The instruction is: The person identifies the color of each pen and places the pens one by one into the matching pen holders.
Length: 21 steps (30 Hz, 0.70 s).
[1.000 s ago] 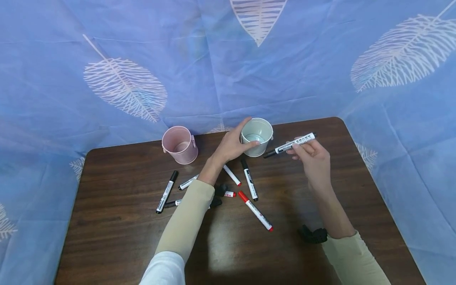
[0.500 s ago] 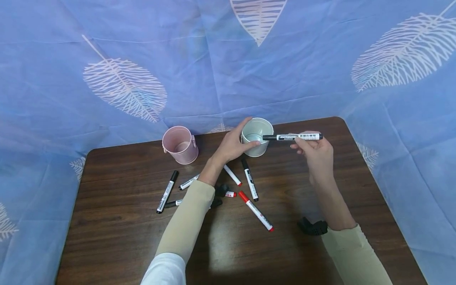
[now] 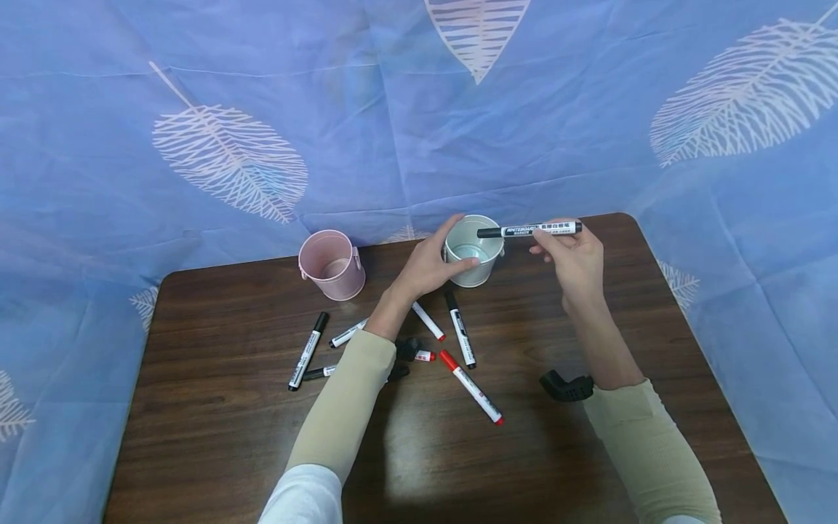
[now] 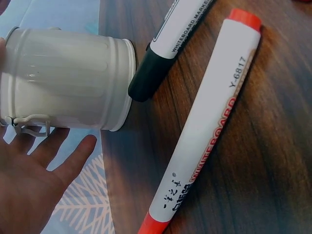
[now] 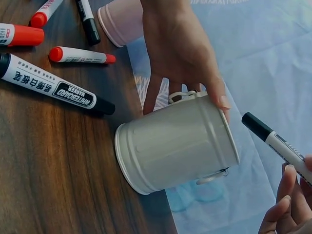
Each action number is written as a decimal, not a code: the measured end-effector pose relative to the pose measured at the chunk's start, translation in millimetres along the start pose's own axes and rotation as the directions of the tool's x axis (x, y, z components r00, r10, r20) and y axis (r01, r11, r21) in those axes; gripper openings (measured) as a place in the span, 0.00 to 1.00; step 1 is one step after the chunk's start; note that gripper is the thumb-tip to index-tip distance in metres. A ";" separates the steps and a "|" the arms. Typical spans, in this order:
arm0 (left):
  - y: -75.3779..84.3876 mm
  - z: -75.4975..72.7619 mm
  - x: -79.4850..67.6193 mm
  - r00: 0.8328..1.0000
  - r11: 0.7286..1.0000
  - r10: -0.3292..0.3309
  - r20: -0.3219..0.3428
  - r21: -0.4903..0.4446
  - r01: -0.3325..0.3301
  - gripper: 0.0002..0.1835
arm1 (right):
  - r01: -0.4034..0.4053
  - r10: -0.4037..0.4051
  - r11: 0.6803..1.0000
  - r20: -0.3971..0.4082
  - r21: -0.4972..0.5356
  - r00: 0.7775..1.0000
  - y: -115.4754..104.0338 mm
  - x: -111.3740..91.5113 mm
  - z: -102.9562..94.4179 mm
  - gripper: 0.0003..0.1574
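A small pale green metal bucket (image 3: 481, 276) stands upright at the table's back edge. My left hand (image 3: 425, 271) holds it from the left side, thumb at the front rim and fingers around the wall. My right hand (image 3: 577, 263) pinches a black-capped whiteboard marker (image 3: 524, 230) near its rear end. Held almost level, the marker points left, and its cap overlaps the bucket's opening in the head view. From the right wrist, the black cap (image 5: 257, 126) shows just beyond the bucket's rim, apart from it. The bucket's interior looks bare in the head view.
A pink bucket (image 3: 343, 285) stands to the left along the back edge. Several markers lie in front of the buckets, among them a red one (image 3: 473, 388) and black ones (image 3: 461, 331) (image 3: 308, 352). My left forearm hides some. Blue leaf-patterned cloth (image 3: 366, 109) hangs behind the table (image 3: 216, 429).
The right hand has raised the marker, turned it from slanting to nearly level, and brought its cap left over the bucket's opening. The left hand and the bucket have stayed put.
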<state>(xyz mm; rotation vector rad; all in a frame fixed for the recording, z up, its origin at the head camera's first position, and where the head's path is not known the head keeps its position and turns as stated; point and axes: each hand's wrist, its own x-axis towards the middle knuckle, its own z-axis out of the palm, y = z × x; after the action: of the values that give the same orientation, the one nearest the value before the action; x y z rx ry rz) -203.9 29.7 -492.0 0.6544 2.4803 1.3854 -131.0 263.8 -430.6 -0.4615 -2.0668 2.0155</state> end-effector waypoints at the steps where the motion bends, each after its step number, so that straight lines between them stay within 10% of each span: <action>1: 0.3 -0.1 -0.3 1.000 1.000 0.001 0.000 -0.002 -0.001 0.48 | -0.010 0.010 1.000 0.000 -0.006 1.000 0.2 0.7 0.4 0.16; 21: -0.5 0.4 -0.1 1.000 1.000 -0.015 -0.005 0.008 0.015 0.48 | -0.065 0.065 0.989 -0.009 -0.130 0.998 28.8 22.8 32.5 0.26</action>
<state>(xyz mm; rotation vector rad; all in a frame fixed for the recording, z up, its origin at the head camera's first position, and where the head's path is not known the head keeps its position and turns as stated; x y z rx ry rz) -203.8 29.7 -492.6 0.6331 2.4910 1.3740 -162.1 242.4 -461.9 -0.5630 -2.2179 1.9191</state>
